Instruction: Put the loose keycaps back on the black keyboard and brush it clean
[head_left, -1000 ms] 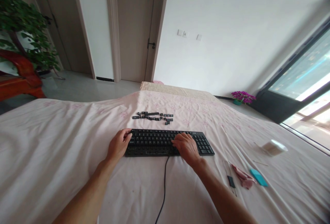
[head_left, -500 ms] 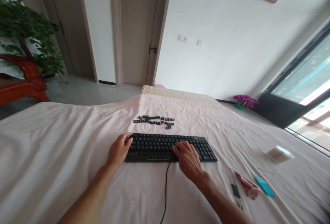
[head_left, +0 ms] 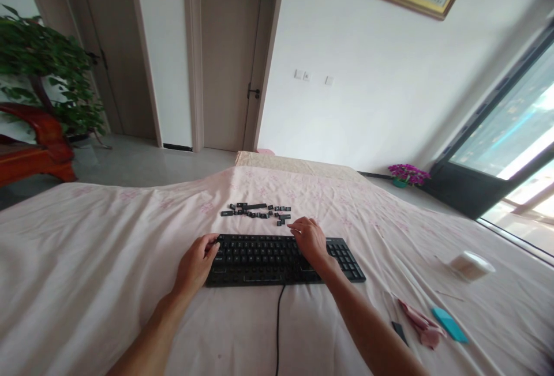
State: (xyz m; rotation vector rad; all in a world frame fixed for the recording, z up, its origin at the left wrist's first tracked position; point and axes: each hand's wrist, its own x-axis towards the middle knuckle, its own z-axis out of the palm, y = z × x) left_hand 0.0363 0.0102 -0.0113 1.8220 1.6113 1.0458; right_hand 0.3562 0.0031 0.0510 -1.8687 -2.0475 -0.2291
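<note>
A black keyboard [head_left: 255,258] lies on a pale pink floral cloth, with bare sections along its lower rows where keycaps are off. My left hand [head_left: 198,263] grips its upper left corner between thumb and fingers. My right hand [head_left: 310,240] is over the keyboard's right half, its fingertips reaching past the back edge. Those fingers are slightly apart, and I see nothing between them. Just left of the fingertips lie several loose black keycaps [head_left: 261,215], among them a long space bar [head_left: 255,207]. A black cable [head_left: 280,324] runs from the keyboard's front edge towards me.
On the right lie a clear round container [head_left: 471,266], a pink cloth [head_left: 422,323], a turquoise flat piece [head_left: 450,324] and a dark-handled tool [head_left: 400,333]. Beyond the bed stand a red wooden chair [head_left: 38,142], a green plant [head_left: 47,70] and purple flowers [head_left: 409,174].
My right hand has moved off the keys, away from me towards the loose keycaps. My left hand stays at the keyboard's corner. The view has tilted up slightly.
</note>
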